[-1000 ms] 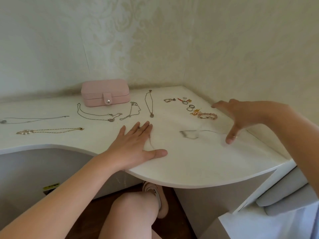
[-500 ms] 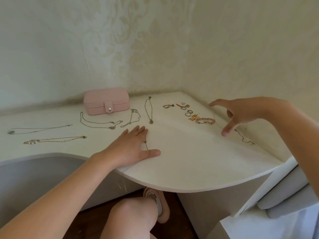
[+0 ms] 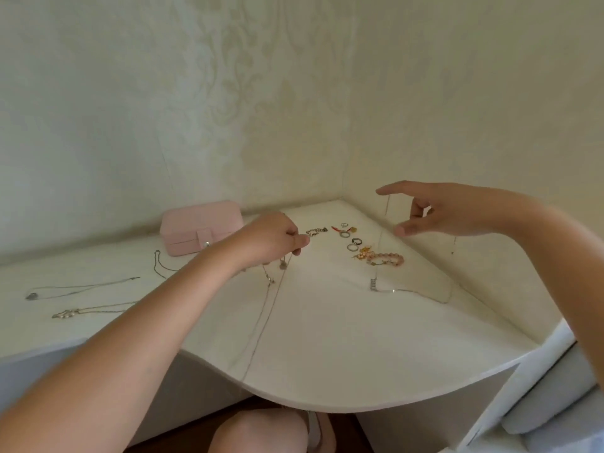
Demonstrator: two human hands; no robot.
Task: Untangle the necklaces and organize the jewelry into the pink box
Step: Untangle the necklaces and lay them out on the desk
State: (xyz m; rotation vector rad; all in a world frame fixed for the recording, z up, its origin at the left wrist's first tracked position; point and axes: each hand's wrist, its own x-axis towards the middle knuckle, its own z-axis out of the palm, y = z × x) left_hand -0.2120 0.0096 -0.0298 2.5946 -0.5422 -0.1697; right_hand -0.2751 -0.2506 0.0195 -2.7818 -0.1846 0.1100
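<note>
Table (image 3: pixel 327 348), left: necklaces (image 3: pixel 81 287) laid flat. Box (image 3: pixel 201 223), pink, closed, by the wall. Left hand (image 3: pixel 277 238) curled, pinching long chain (image 3: pixel 264 322) trailing over the front edge. Rings (image 3: pixel 351 240), bracelet (image 3: pixel 387 259). Right hand (image 3: pixel 441 210) raised, fingers spread, pendant chain (image 3: pixel 373 284) draped over forefinger.

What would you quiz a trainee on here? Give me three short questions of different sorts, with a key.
1. True or false: the pink box is open.
2. The left hand pinches: A a ring, B a thin chain, C nothing?
3. Which hand is the pink bead bracelet nearer?
Key: 1 false; 2 B; 3 the right hand.
</note>
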